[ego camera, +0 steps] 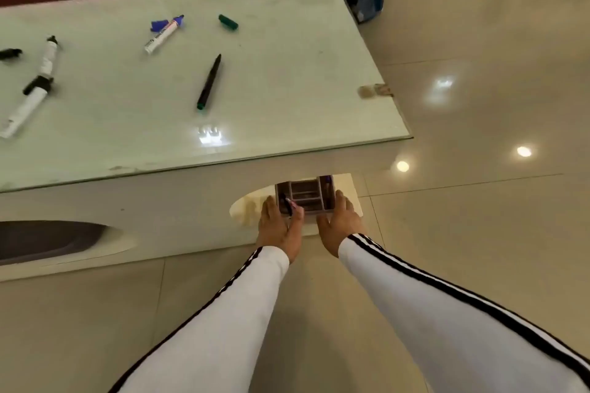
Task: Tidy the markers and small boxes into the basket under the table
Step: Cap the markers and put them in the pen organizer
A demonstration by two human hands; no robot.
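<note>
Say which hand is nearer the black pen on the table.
Left. The left hand is left of the basket, below the black pen; the right hand is farther right.
</note>
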